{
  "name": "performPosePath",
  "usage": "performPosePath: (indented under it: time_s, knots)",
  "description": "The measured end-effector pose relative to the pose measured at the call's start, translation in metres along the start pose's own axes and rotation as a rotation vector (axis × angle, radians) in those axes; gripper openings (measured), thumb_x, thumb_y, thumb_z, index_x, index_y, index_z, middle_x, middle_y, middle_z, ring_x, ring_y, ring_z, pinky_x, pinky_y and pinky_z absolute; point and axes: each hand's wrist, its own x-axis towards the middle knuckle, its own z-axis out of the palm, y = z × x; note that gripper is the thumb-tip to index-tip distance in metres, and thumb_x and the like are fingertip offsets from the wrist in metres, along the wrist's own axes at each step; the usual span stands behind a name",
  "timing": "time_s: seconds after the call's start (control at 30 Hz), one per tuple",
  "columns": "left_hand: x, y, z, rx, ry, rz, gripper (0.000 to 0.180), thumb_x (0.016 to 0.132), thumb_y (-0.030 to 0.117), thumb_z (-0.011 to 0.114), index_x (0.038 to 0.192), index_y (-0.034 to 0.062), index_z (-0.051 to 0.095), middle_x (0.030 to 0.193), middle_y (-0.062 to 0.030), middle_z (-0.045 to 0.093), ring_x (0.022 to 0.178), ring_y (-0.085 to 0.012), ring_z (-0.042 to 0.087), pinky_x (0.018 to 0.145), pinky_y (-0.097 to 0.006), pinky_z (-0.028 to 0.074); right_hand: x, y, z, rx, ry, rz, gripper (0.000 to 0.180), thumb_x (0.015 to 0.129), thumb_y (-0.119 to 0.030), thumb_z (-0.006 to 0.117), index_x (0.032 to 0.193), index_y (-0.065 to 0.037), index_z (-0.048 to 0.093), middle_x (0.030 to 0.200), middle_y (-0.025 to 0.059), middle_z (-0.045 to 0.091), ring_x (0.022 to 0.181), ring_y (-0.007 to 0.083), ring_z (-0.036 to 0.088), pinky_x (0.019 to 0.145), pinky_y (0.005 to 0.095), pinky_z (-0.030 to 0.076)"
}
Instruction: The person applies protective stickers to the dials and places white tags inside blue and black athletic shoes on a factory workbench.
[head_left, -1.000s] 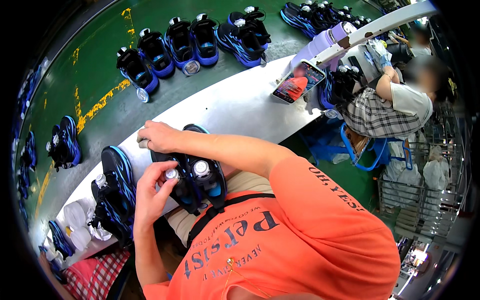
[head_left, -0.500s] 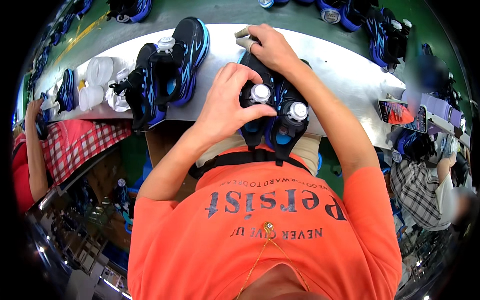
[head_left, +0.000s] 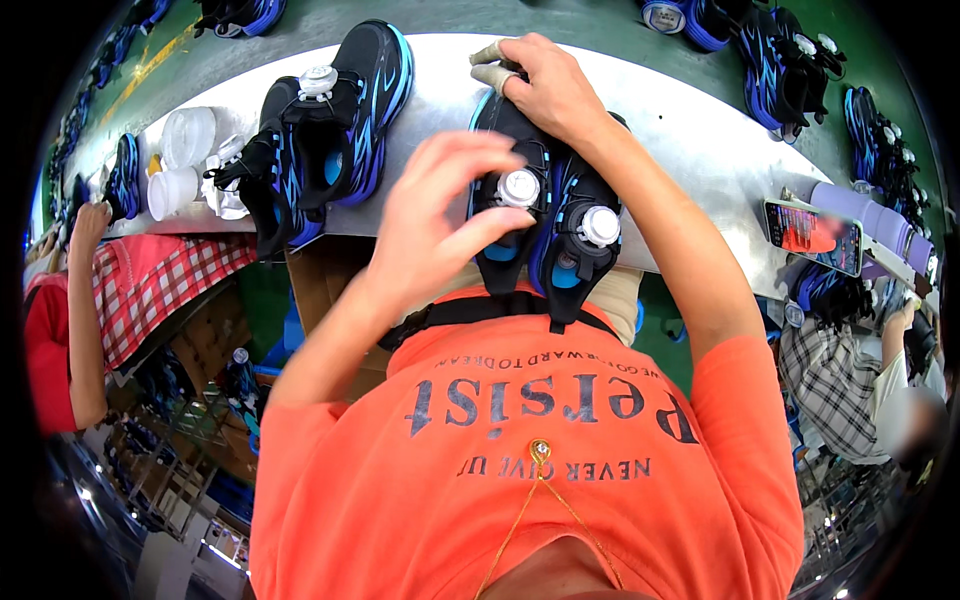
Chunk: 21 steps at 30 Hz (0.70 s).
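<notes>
White is the colour of the dial (head_left: 519, 187) on the reference shoe (head_left: 537, 158), a black and blue trainer lying in front of me, toe away and heel toward my waist; all positions below are taken from this shoe. My left hand (head_left: 425, 215) stands at its left side, blurred by motion, with thumb and forefinger curved well apart and the dial between them. I cannot tell whether either fingertip touches the dial. My right hand (head_left: 545, 88) lies at its toe end, fingers bent and two of them sleeved in pale covers; whether they grip the toe or only rest on it cannot be told. One second ago the left thumb and forefinger were closed on the dial; the pinch has since opened, while the right hand has stayed at the toe end. I judge from this that the dial is no longer clamped by the left hand, and that any steadying of the shoe now comes from the right. Directly right of the reference shoe lies the mating shoe (head_left: 590, 185), with its own white dial in place. Well to its left, on the metal worktable (head_left: 690, 170), stands another shoe (head_left: 352, 125).
</notes>
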Motion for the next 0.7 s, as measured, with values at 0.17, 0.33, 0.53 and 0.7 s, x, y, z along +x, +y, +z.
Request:
performPosePath:
  time_s: [0.17, 0.33, 0.53, 0.7]
  knots:
    - [-0.039, 0.02, -0.004, -0.907, -0.057, -0.916, 0.026, 0.095, 0.02, 0.052, 0.1, -0.0036, 0.063, 0.09, -0.011, 0.064, 0.069, -0.0111, 0.06, 0.06, -0.022, 0.049, -0.005, -0.025, -0.038, -0.126, -0.054, -0.029, 0.026, 0.083, -0.024, 0.065, 0.107, -0.014, 0.067, 0.094, 0.0102, 0.06, 0.088, 0.0237, 0.056, 0.078, 0.0315, 0.045]
    - [-0.035, 0.024, -0.002, -1.041, 0.028, -1.011, 0.034, 0.095, 0.025, 0.052, 0.11, -0.006, 0.056, 0.092, -0.0143, 0.066, 0.067, -0.015, 0.064, 0.063, -0.026, 0.052, -0.04, -0.069, -0.08, 0.245, -0.665, 0.043, 0.044, 0.075, -0.014, 0.069, 0.118, -0.02, 0.064, 0.084, 0.0024, 0.051, 0.084, 0.0171, 0.053, 0.074, 0.0304, 0.044]
    - [-0.033, 0.02, 0.02, -1.207, 0.026, -0.994, 0.033, 0.098, 0.025, 0.046, 0.111, -0.0036, 0.054, 0.102, -0.0186, 0.065, 0.07, -0.0149, 0.065, 0.067, -0.026, 0.052, -0.065, -0.074, -0.058, 0.124, -0.379, -0.064, 0.037, 0.076, -0.012, 0.065, 0.114, -0.015, 0.063, 0.083, 0.0088, 0.049, 0.081, 0.0259, 0.053, 0.072, 0.0346, 0.045]
    - [-0.036, 0.012, 0.019, -1.277, -0.021, -0.929, 0.033, 0.099, 0.023, 0.044, 0.115, -0.0048, 0.052, 0.107, -0.0158, 0.063, 0.087, -0.0182, 0.065, 0.069, -0.027, 0.053, -0.06, -0.078, -0.062, 0.095, -0.402, -0.014, 0.035, 0.077, -0.012, 0.066, 0.111, -0.014, 0.064, 0.083, 0.0073, 0.05, 0.077, 0.0242, 0.054, 0.068, 0.0332, 0.045]
